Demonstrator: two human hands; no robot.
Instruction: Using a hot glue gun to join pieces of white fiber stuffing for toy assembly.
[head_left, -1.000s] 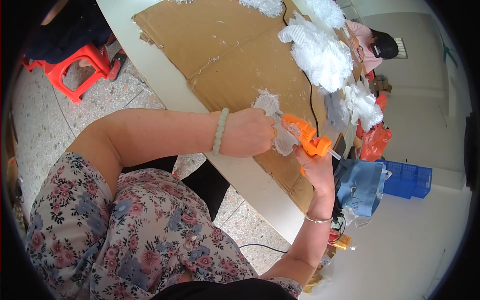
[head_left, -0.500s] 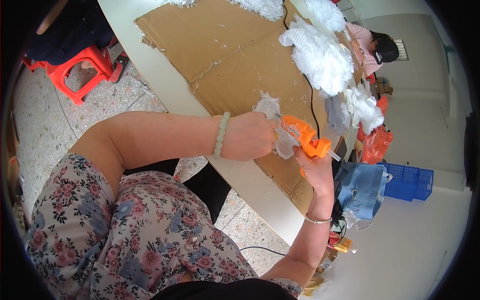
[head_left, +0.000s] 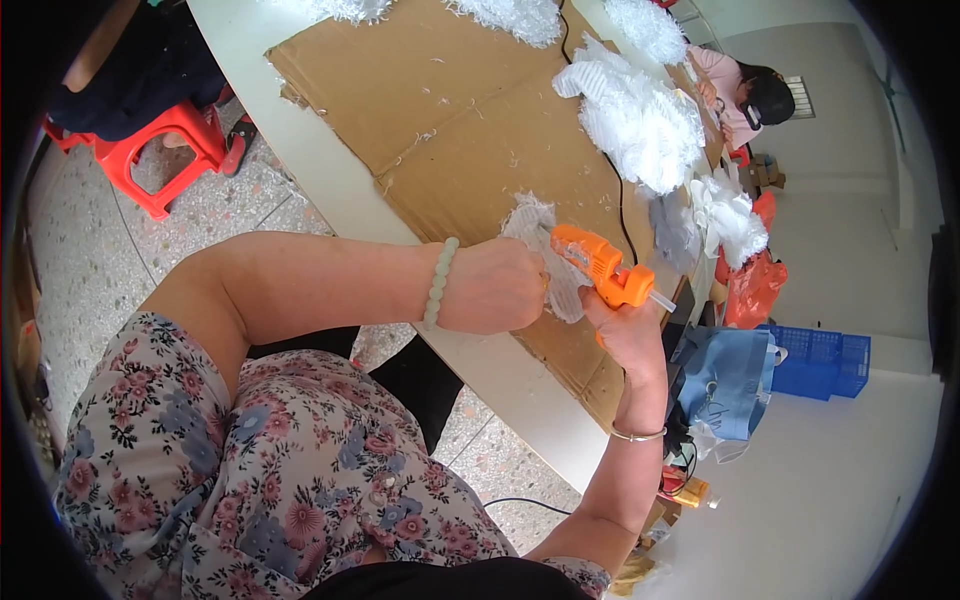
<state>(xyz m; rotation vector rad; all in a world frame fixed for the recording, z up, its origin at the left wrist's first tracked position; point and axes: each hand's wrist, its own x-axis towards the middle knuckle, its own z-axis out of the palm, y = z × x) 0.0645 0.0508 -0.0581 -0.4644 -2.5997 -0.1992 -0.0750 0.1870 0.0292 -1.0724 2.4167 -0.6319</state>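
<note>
In my right hand (head_left: 628,335) is an orange hot glue gun (head_left: 598,262), my fingers wrapped round its handle. A clear glue stick (head_left: 661,300) pokes out of its rear end. Its nozzle points left, over a white, ribbed, fringed piece of fabric-like material (head_left: 530,212). My left hand (head_left: 495,286) is closed at the near edge of this piece, its fingertips hidden from view; it seems to pinch the material. The piece lies over a brown cardboard sheet (head_left: 450,160) and shows on both sides of the nozzle.
A heap of white ribbed pieces (head_left: 640,120) lies farther back on the cardboard, beside a black cord (head_left: 622,205). White fringed bundles (head_left: 515,18) are at the far edge. A blue bag (head_left: 725,380) stands at right. Another person (head_left: 735,90) sits beyond; a red stool (head_left: 165,160) is at left.
My left hand has shifted slightly down and left, its knuckles turned a little. The glue gun has moved slightly left with my right hand, its nozzle still over the white piece.
</note>
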